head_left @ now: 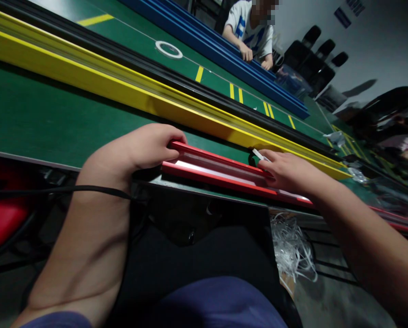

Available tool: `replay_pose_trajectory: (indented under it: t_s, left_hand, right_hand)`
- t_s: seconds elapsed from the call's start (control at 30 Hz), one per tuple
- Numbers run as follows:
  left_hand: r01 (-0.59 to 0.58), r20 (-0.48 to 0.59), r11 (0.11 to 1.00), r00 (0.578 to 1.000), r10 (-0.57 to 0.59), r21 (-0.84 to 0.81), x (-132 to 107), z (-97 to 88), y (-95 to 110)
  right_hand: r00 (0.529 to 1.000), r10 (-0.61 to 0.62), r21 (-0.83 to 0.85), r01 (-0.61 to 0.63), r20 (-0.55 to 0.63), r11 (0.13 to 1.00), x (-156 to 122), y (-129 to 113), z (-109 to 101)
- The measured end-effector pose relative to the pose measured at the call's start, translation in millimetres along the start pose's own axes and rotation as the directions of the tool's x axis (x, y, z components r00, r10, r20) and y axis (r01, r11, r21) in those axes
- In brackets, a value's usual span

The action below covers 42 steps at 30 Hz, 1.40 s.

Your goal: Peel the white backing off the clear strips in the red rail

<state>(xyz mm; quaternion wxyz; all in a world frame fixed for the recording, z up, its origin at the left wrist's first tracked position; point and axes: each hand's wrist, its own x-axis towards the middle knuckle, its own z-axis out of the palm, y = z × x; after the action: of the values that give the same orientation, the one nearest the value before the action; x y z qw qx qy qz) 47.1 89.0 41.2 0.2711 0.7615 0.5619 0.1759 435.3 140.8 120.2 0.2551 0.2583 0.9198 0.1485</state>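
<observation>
A long red channel-shaped profile [217, 171] lies along the near edge of the green table, its open side facing up. My left hand [149, 146] grips its left end, with thumb and fingers closed over the two walls. Farther right, my right hand [282, 168] is at the profile's far wall, fingers bent together. A small white piece [259, 155] sticks out from those fingertips, and a dark loop shows beside it. What kind of piece this is I cannot make out. Just beyond both hands runs a long yellow profile [190, 119].
Behind the yellow one lie a black profile [176, 77] and blue profiles [207, 43]. A white tape ring [169, 49] rests on the green table [36, 100]. Across it, a person [248, 36] works at the blue profiles. White strip scraps [289, 248] fill a container below right.
</observation>
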Motion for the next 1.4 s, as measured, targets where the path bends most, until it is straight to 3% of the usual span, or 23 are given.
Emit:
replay_pose_trajectory:
  t_s: [0.17,0.63,1.07,1.4]
  left_hand:
    - [-0.003,-0.004,1.0,1.0,0.003,-0.003,-0.4,-0.1,0.2]
    - [-0.016,-0.014,1.0,1.0,0.015,-0.027,-2.0,-0.1,2.8]
    - [-0.031,-0.03,0.999,0.999,0.03,-0.034,-3.3,-0.1,3.6]
    - [-0.038,-0.037,0.999,0.999,0.037,-0.023,-4.3,-1.0,6.1]
  right_hand:
    - [1.0,0.0,0.016,0.0,-0.019,1.0,2.8,-3.4,-2.2]
    - [0.961,-0.083,0.002,0.086,-0.265,0.996,21.8,-7.8,-2.1]
    - [0.946,-0.155,0.085,0.185,-0.284,0.979,61.0,-20.8,-23.0]
    - [0.944,-0.2,0.134,0.241,-0.262,0.961,103.7,-42.7,-55.9]
